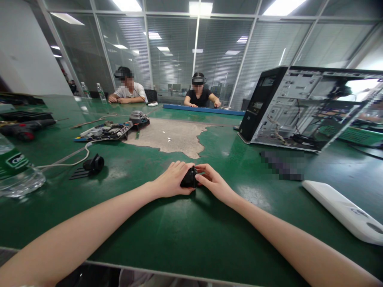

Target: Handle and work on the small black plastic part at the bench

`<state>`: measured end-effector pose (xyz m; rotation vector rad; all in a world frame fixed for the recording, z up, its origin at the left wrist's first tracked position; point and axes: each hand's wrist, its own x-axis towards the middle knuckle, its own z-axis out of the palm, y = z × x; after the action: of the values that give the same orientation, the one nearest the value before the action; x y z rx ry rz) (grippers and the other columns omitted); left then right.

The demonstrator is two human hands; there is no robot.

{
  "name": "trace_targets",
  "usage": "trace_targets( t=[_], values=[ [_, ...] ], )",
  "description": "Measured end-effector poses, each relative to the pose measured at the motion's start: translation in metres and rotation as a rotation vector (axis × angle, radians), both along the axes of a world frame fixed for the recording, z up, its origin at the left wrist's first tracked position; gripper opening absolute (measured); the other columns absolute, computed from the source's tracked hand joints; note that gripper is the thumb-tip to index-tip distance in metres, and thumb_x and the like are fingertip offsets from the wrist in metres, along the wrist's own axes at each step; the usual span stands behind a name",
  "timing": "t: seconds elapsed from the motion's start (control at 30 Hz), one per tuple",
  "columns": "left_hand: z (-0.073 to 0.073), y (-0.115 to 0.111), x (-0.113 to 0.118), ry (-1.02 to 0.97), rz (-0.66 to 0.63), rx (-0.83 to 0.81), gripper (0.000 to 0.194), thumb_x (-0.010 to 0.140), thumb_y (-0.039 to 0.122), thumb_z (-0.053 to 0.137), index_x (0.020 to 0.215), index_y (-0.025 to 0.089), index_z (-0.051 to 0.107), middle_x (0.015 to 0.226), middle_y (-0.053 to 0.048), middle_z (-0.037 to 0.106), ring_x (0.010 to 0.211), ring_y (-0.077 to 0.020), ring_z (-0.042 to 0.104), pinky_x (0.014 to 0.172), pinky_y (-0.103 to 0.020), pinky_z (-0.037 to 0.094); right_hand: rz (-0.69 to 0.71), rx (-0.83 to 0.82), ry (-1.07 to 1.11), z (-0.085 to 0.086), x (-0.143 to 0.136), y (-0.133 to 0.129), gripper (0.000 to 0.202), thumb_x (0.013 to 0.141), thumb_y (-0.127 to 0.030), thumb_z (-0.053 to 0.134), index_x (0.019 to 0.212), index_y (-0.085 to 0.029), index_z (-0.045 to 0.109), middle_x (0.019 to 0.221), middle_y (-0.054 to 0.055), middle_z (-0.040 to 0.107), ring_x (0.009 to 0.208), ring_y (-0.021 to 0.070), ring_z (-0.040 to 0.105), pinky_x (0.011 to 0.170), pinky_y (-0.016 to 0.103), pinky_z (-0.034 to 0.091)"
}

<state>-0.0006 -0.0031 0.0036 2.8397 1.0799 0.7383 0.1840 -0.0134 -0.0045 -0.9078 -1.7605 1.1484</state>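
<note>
A small black part (188, 179) is held just above or on the green table (167, 227), in the middle of the view. My left hand (173, 179) wraps round its left side, thumb low and fingers over the top. From the right, my right hand (213, 182) pinches the part's right edge between thumb and fingers. Much of the part is hidden by my left hand. Another black part with a round end and flat prongs (93, 164) lies to the left, near a white cable (67, 163).
At the right stand an open computer case (263, 105) and a white device (341, 209). A bottle (18, 169), a drill (25, 128) and a circuit board (107, 130) lie leftward. Two people (130, 89) (200, 93) sit across the table behind a blue bar (203, 109).
</note>
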Motion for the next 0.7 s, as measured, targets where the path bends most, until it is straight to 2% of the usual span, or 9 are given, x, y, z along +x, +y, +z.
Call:
trace_targets(
  t=[0.2,0.37,0.53,0.7],
  values=[
    [-0.0004,0.0000,0.0000,0.014,0.003,0.012,0.062,0.067,0.041,0.060,0.117,0.017,0.034,0.103,-0.009,0.050,0.090,-0.0254,0.045,0.079,-0.038,0.036,0.085,-0.008,0.067,0.0024,0.0023,-0.0023,0.025,0.073,-0.029,0.061,0.093,-0.022,0.048,0.094,0.001,0.053,0.087,0.0145,0.055,0.074,0.029,0.045],
    [0.0001,-0.0001,0.0003,0.011,0.008,0.004,0.062,0.067,0.041,0.060,0.118,0.018,0.033,0.103,-0.009,0.050,0.092,-0.0259,0.045,0.080,-0.039,0.035,0.048,0.000,0.038,-0.0005,0.0010,-0.0012,0.020,0.079,-0.036,0.053,0.093,-0.022,0.048,0.087,0.000,0.055,0.077,0.0123,0.054,0.069,0.028,0.046],
    [-0.0001,0.0003,0.0007,0.000,0.003,-0.008,0.061,0.067,0.041,0.060,0.117,0.018,0.034,0.103,-0.008,0.051,0.092,-0.0256,0.045,0.080,-0.039,0.035,0.020,0.003,0.008,-0.0016,0.0006,0.0007,0.026,0.079,-0.036,0.054,0.099,-0.022,0.048,0.093,0.003,0.055,0.087,0.0153,0.054,0.074,0.031,0.046],
    [0.0001,0.0001,0.0003,0.005,-0.003,0.011,0.060,0.067,0.041,0.060,0.117,0.018,0.034,0.102,-0.008,0.051,0.091,-0.0254,0.045,0.080,-0.038,0.035,0.093,-0.001,0.045,0.0010,0.0028,-0.0014,0.027,0.074,-0.031,0.060,0.096,-0.023,0.047,0.097,0.002,0.053,0.086,0.0146,0.055,0.074,0.030,0.046]
  ],
)
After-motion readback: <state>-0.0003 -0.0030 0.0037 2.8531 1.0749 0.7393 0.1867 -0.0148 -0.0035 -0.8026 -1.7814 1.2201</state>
